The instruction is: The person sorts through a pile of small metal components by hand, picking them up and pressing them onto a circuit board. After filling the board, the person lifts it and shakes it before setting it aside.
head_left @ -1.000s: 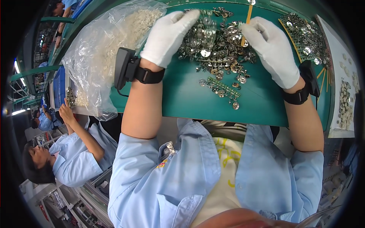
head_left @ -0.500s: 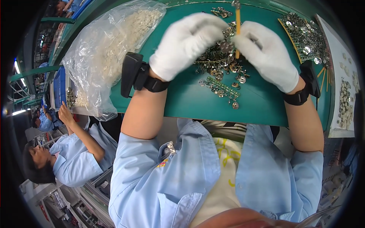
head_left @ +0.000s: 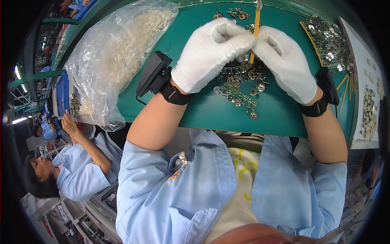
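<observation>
Both my hands wear white gloves and meet over the green tabletop (head_left: 195, 116). My right hand (head_left: 286, 67) is closed on a thin yellow stick (head_left: 257, 24), which stands nearly upright with a small shiny metal part (head_left: 258, 5) at its top end. Against the stick's side, my left hand (head_left: 213, 53) pinches with thumb and fingertips; whatever lies between them is hidden. Below the hands is a pile of small metal parts (head_left: 239, 75) with round discs, partly covered by the gloves. A short row of green-tinted metal parts (head_left: 243, 99) lies nearer to me.
A clear plastic bag (head_left: 118, 61) of small whitish pieces lies at the left. More metal parts (head_left: 325, 38) are heaped at the far right, near loose yellow sticks (head_left: 343, 92) and a white board (head_left: 359, 130) bearing small parts. A co-worker (head_left: 87, 171) sits at the left.
My left hand has moved right, and its fingertips now meet the stick and my right hand. The stick tilts slightly more to the right. The nearer metal parts have shifted a little.
</observation>
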Motion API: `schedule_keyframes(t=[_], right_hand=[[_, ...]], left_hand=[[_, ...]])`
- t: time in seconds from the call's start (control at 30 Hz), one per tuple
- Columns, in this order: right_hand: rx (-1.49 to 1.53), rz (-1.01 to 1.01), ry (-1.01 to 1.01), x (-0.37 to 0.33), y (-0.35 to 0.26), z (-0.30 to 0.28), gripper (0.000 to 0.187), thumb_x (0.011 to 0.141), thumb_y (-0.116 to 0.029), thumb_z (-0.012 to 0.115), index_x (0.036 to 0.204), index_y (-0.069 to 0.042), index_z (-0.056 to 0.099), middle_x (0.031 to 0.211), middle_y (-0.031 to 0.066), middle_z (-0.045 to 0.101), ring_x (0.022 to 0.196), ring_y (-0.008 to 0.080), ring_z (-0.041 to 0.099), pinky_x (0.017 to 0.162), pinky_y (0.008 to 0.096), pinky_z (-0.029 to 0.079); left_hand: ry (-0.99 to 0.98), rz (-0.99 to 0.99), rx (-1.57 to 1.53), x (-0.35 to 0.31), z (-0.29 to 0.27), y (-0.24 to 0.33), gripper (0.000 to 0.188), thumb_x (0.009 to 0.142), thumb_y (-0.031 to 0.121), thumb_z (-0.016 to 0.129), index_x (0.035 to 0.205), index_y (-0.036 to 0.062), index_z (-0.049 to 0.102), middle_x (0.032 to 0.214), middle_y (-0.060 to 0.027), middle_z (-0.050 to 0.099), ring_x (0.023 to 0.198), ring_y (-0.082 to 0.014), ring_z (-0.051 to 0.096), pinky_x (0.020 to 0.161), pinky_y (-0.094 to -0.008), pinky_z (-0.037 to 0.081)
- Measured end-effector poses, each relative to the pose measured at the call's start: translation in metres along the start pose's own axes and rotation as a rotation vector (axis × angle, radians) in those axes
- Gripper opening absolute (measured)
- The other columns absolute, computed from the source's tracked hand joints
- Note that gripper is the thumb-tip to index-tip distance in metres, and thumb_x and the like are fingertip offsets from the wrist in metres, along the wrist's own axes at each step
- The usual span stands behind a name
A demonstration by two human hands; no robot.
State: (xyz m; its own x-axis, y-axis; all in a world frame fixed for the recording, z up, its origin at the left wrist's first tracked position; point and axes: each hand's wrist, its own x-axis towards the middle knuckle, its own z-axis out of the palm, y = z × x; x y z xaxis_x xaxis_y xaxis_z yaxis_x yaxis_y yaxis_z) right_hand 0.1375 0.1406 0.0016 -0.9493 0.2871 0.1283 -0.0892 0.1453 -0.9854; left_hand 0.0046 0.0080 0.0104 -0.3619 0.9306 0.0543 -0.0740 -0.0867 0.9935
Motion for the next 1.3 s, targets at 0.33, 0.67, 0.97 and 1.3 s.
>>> schedule_keyframes(t=[0.33,0.67,0.97,1.3], right_hand=[[-0.011,-0.18,0.06,0.0,0.003,0.002,0.02,0.096,-0.02,0.052,0.089,-0.002,0.058,0.08,-0.0006,0.052,0.074,0.0071,0.047,0.068,0.0225,0.039],[-0.402,-0.087,0.146,-0.004,-0.011,0.003,0.018,0.095,-0.016,0.052,0.086,-0.001,0.054,0.081,0.0008,0.051,0.076,0.0094,0.047,0.071,0.0244,0.04],[0.092,0.098,-0.103,-0.002,-0.014,-0.009,0.02,0.093,-0.023,0.053,0.086,-0.004,0.058,0.081,0.0008,0.054,0.074,0.0083,0.049,0.069,0.022,0.039],[0.079,0.132,0.09,0.0,-0.008,-0.005,0.024,0.094,-0.025,0.054,0.09,-0.002,0.06,0.083,0.0006,0.058,0.074,0.0068,0.048,0.068,0.0206,0.038]], left_hand=[[0.013,0.002,-0.146,0.002,-0.002,-0.007,0.024,0.088,0.02,0.066,0.099,0.0,0.058,0.087,-0.0046,0.061,0.074,-0.0105,0.059,0.067,-0.0227,0.047],[0.077,-0.038,-0.071,0.002,0.001,-0.003,0.025,0.088,0.021,0.065,0.101,-0.0002,0.06,0.083,-0.0031,0.062,0.074,-0.009,0.058,0.066,-0.0215,0.046],[0.004,0.054,-0.121,-0.001,0.0,-0.011,0.021,0.09,0.018,0.063,0.098,-0.0019,0.063,0.081,-0.0035,0.062,0.071,-0.0086,0.056,0.067,-0.0216,0.045],[-0.027,-0.034,-0.265,0.004,-0.007,-0.012,0.026,0.093,0.026,0.058,0.104,0.0025,0.059,0.09,-0.0056,0.064,0.081,-0.0134,0.059,0.072,-0.0253,0.047]])
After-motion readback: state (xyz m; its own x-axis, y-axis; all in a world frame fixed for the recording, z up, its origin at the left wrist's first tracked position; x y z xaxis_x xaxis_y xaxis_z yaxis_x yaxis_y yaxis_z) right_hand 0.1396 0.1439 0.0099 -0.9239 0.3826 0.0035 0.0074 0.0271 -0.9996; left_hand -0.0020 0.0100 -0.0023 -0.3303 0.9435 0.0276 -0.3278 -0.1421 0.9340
